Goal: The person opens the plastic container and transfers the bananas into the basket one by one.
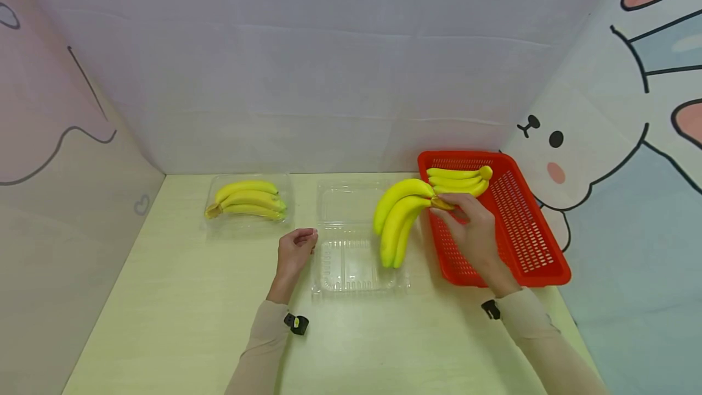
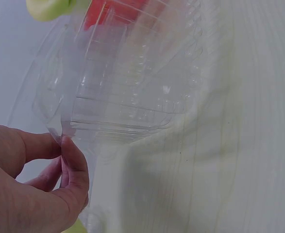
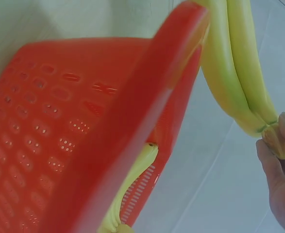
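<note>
My right hand [image 1: 473, 230] pinches a bunch of bananas [image 1: 399, 218] by its stem, the fruit hanging down to the left over the right part of an open clear plastic clamshell box [image 1: 351, 264]. In the right wrist view the thumb and fingertips close round the brown stem end [image 3: 278, 141]. At the box's left side my left hand [image 1: 296, 253] pinches its thin edge between thumb and forefinger, as the left wrist view shows [image 2: 40, 179]. The raised lid [image 1: 342, 203] lies back toward the wall.
A red perforated basket [image 1: 512, 230] stands at the right, with another banana bunch [image 1: 457, 180] in its far left corner. To the left, a clear box [image 1: 290, 200] holds a further bunch [image 1: 249, 200]. A pale wall [image 1: 329, 78] rises behind the table [image 1: 181, 322].
</note>
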A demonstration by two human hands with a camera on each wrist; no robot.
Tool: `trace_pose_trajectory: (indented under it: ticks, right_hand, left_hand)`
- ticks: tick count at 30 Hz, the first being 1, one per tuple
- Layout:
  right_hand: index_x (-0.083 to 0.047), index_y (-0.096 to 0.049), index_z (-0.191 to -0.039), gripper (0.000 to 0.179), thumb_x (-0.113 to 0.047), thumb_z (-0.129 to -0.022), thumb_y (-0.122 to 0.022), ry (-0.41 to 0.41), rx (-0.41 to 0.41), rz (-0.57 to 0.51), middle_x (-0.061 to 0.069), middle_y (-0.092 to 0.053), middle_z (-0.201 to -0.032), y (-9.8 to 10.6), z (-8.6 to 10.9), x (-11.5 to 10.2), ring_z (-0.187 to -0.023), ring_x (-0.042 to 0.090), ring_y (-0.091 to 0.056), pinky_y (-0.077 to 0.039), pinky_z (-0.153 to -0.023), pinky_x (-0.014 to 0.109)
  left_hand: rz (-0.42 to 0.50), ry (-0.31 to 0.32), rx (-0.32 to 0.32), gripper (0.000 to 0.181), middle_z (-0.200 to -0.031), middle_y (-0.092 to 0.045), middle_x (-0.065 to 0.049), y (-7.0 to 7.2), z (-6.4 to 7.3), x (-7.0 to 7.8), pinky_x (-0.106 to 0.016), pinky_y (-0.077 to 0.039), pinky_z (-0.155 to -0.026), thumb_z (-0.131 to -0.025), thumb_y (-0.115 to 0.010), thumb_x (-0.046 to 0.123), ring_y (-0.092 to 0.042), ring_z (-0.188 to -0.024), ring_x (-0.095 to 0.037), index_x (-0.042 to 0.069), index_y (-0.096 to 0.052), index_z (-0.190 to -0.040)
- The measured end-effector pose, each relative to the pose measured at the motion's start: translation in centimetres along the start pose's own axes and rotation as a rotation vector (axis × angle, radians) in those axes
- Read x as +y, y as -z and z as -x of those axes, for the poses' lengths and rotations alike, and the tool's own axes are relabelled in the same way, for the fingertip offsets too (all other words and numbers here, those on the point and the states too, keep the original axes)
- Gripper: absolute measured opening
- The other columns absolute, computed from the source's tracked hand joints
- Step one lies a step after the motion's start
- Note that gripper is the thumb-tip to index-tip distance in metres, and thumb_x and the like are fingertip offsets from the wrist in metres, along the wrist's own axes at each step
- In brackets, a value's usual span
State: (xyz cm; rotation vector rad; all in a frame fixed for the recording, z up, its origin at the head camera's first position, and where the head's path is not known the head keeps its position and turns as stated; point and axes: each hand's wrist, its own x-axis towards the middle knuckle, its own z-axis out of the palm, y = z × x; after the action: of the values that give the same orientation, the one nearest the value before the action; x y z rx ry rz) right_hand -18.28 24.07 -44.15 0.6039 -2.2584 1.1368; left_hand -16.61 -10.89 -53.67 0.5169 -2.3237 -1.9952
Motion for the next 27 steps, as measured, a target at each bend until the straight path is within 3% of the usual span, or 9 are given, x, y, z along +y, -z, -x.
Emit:
trace_pose_trajectory:
  ticks: [5, 13, 19, 27]
  right_hand:
    - [0.006, -0.072, -0.109, 0.041, 0.022, -0.071, -0.081, -0.021, 0.054, -0.043, 0.016, -0.072, -0.106, 0.6, 0.0, 0.3, -0.097, 0.022, -0.071, -0.054, -0.087, 0.017]
    - [0.017, -0.067, -0.107, 0.031, 0.024, -0.078, -0.075, -0.091, 0.093, -0.109, 0.028, -0.069, -0.104, 2.2, -0.5, -1.9, -0.098, 0.003, -0.069, -0.055, -0.086, 0.017]
    - [0.017, -0.066, -0.110, 0.027, 0.019, -0.084, -0.073, -0.206, 0.121, -0.127, 0.030, -0.068, -0.107, 3.3, -0.3, -1.4, -0.098, -0.001, -0.068, -0.054, -0.085, 0.016]
    - [0.014, -0.067, -0.113, 0.027, 0.014, -0.087, -0.073, -0.272, 0.166, -0.081, 0.030, -0.069, -0.111, 4.3, 0.3, -0.2, -0.100, -0.004, -0.066, -0.052, -0.085, 0.011]
  left_hand:
    - [-0.008, 0.002, 0.004, 0.017, -0.094, -0.072, -0.018, 0.0, 0.0, 0.0, -0.016, -0.052, -0.060, -0.096, -0.071, 0.004, -0.061, -0.072, -0.010, -0.007, -0.074, -0.108]
    - [-0.008, 0.001, 0.006, 0.017, -0.096, -0.073, -0.018, 0.0, 0.1, 0.2, -0.016, -0.052, -0.060, -0.095, -0.071, 0.003, -0.063, -0.073, -0.011, -0.007, -0.074, -0.108]
    - [0.000, 0.005, 0.002, 0.019, -0.096, -0.073, -0.019, -0.1, 0.0, 0.2, -0.016, -0.052, -0.060, -0.095, -0.070, 0.003, -0.062, -0.071, -0.010, -0.009, -0.073, -0.110]
    - [-0.015, 0.019, 0.008, 0.018, -0.096, -0.072, -0.018, 0.0, 0.0, 0.1, -0.016, -0.052, -0.060, -0.096, -0.071, 0.005, -0.062, -0.074, -0.012, -0.007, -0.073, -0.110]
